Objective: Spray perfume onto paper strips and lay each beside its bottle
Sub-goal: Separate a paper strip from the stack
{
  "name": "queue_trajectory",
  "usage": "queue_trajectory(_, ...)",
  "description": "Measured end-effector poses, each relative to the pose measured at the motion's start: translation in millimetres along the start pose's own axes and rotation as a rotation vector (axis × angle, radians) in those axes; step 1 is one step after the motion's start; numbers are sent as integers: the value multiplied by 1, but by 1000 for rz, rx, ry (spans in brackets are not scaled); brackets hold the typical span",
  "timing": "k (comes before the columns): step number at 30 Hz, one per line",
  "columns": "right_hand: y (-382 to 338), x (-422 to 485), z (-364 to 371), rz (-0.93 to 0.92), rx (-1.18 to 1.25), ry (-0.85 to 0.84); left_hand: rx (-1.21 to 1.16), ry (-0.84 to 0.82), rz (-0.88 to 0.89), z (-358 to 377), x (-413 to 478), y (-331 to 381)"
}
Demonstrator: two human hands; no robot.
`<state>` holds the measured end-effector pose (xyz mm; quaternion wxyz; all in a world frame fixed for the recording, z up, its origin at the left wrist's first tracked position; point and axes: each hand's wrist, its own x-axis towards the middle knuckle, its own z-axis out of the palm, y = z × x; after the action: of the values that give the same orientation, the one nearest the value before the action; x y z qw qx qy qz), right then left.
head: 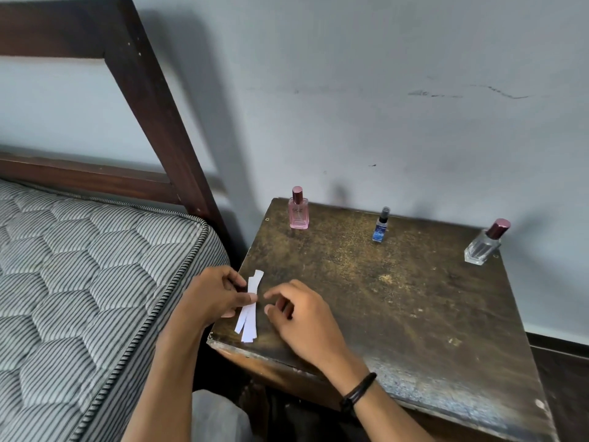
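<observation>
While my left hand (213, 295) pinches the paper strips (249, 314), my right hand (301, 317) hovers beside them, loose, empty

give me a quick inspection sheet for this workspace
surface: worn dark wooden table
job's things: pink bottle, blue bottle, clear bottle stand along the far side; paper strips bunched at near left corner, none beside a bottle
clutter: nothing seen
hands: left hand pinches the paper strips; right hand beside them holds nothing
cables: nothing seen
surroundings: striped mattress, dark bed frame left; pale wall behind
</observation>
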<state>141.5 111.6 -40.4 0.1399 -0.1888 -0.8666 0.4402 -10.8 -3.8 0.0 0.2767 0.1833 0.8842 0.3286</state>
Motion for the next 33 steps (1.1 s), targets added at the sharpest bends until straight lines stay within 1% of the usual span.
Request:
queue_trajectory(2, 1, 1, 0, 23, 30, 28, 37, 14, -60, 1, -2, 1)
queue_trajectory(7, 2, 3, 1, 48, 60, 36, 180, 25, -100, 3, -3, 3)
queue_trajectory(20, 1, 4, 1, 58, 81, 31, 131, -21, -122, 3, 2, -4)
queue_trajectory(24, 1, 4, 1, 63, 92, 27, 133, -22, -98, 1, -1, 0)
queue_trajectory(26, 1, 4, 0, 71, 110, 25, 86, -41, -98, -1, -4, 3)
queue_trajectory(29, 1, 4, -2, 100, 179, 37, -93, -65, -98, -5, -9, 9)
queue_trajectory(33, 0, 7, -7, 195, 393, 101, -276, -90, -18, -12, -16, 17)
